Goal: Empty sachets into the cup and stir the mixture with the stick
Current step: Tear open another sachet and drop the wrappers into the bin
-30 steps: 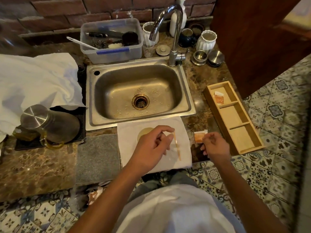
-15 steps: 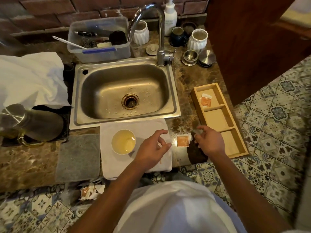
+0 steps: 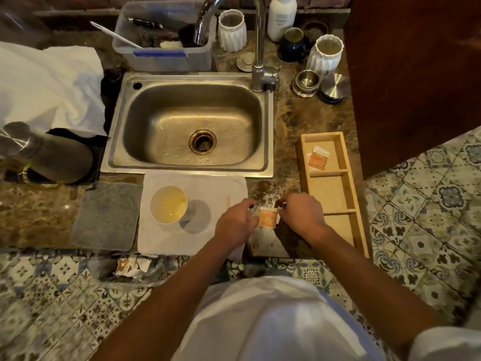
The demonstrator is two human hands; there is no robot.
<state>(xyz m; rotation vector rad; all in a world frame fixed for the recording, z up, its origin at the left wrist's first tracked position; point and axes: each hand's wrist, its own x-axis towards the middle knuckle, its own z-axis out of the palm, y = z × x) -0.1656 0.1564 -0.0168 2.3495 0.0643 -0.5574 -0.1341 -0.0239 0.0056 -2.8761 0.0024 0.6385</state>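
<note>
On marble counter (image 3: pixel 291 131), both hands pinch sachet (image 3: pixel 268 217).

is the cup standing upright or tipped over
Upright: the cup stands on the white cloth, round mouth facing up, yellowish liquid inside.

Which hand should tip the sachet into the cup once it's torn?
Left, probably. The left hand already pinches the sachet on the side towards the cup, which stands to its left on the white cloth. The right hand would have to cross over.
</note>
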